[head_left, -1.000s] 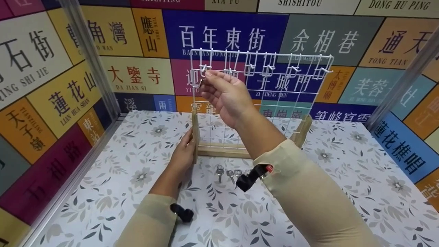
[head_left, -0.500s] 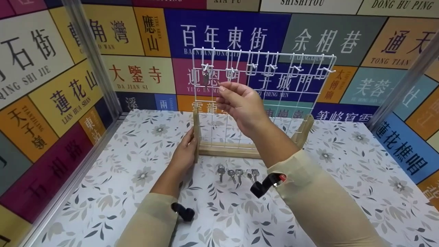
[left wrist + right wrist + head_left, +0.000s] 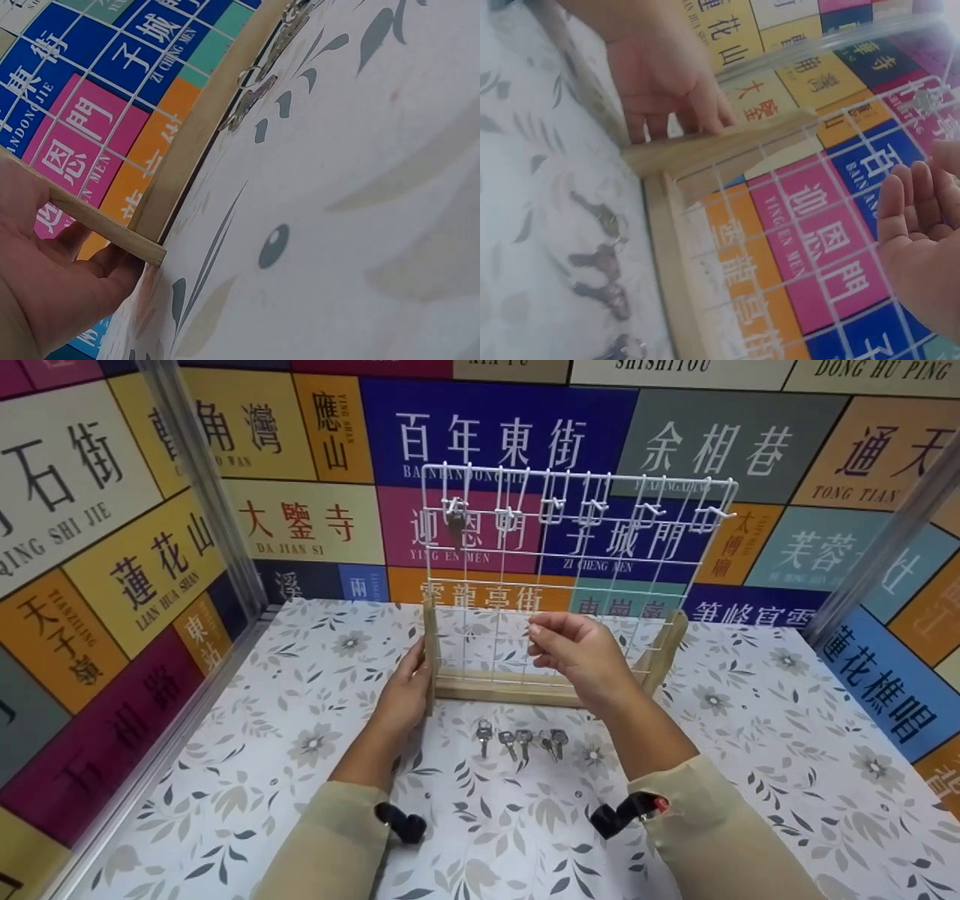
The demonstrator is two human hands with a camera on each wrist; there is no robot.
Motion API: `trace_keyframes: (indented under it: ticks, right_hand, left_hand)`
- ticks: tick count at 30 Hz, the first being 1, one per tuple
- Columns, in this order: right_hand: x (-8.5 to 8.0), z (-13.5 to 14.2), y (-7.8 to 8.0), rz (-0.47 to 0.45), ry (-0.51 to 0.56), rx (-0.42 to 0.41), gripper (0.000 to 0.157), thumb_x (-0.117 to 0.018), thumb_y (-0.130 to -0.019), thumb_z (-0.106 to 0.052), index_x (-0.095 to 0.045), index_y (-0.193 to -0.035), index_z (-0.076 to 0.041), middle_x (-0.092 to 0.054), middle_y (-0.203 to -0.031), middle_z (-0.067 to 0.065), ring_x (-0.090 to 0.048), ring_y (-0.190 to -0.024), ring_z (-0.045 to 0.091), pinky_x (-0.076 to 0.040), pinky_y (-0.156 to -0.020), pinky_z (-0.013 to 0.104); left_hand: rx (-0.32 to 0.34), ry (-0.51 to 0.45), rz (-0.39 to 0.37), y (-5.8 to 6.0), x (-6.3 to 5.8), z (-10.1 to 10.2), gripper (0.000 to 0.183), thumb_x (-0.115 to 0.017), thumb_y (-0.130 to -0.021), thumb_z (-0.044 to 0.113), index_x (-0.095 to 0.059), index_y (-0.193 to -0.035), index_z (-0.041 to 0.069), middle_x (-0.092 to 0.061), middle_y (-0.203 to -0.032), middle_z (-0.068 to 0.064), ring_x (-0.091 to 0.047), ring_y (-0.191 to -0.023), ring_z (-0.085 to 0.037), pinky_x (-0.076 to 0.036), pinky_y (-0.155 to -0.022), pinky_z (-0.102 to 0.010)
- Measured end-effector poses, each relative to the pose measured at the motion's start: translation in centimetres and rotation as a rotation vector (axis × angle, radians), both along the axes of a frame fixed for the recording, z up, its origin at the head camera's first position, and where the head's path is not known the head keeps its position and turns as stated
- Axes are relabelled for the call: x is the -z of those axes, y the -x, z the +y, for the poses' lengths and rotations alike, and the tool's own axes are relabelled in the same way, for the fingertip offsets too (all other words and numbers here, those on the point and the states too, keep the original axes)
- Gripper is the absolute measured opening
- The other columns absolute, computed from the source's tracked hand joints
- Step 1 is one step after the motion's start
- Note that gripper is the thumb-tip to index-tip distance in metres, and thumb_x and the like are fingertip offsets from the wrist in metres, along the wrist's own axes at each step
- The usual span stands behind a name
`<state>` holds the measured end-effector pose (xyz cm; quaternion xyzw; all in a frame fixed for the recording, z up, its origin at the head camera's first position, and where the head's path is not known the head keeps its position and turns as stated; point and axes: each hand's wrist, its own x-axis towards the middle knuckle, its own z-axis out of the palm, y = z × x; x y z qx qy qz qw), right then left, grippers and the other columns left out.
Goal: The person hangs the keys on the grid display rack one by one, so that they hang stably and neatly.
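Note:
A white wire grid rack (image 3: 577, 561) stands upright on a wooden base, with a row of white hooks along its top. My left hand (image 3: 406, 688) grips the wooden side post (image 3: 105, 225), fingers behind it and thumb in front. On the leftmost hook hangs a key (image 3: 454, 529). My right hand (image 3: 581, 656) is in the air before the lower grid, fingers loosely curled and nothing between them; the right wrist view also shows that hand (image 3: 926, 247) holding nothing. Several silver keys (image 3: 523, 744) with rings lie in a row on the table in front of the base.
The table (image 3: 225, 780) has a leaf-and-flower cover. Behind and beside it rise walls (image 3: 495, 427) of coloured signs, with a clear upright post (image 3: 217, 502) at the left corner. The right wooden post (image 3: 664, 652) leans outward near my right forearm.
My right hand has let go of the key at the leftmost hook and moved down and to the right. The key now hangs there. My left hand stays on the post.

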<state>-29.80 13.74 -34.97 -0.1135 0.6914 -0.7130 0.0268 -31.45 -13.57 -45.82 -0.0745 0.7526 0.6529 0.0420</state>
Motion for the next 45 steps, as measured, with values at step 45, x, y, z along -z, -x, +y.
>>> trace_keyframes:
  ticks: [45]
  right_hand:
    - [12.1,8.5,1.4,-0.135,-0.712,-0.236,0.047,-0.088,-0.084,-0.008,-0.074,-0.129,-0.011,-0.074,-0.112,0.007,-0.061,-0.082,0.014,-0.053,-0.068,0.024]
  left_hand:
    - [0.020,-0.005,0.025,0.1,0.2,-0.1,0.051,-0.043,-0.114,0.052,-0.027,-0.161,0.062,-0.029,-0.177,0.014,-0.025,-0.166,-0.023,-0.022,-0.136,-0.053]
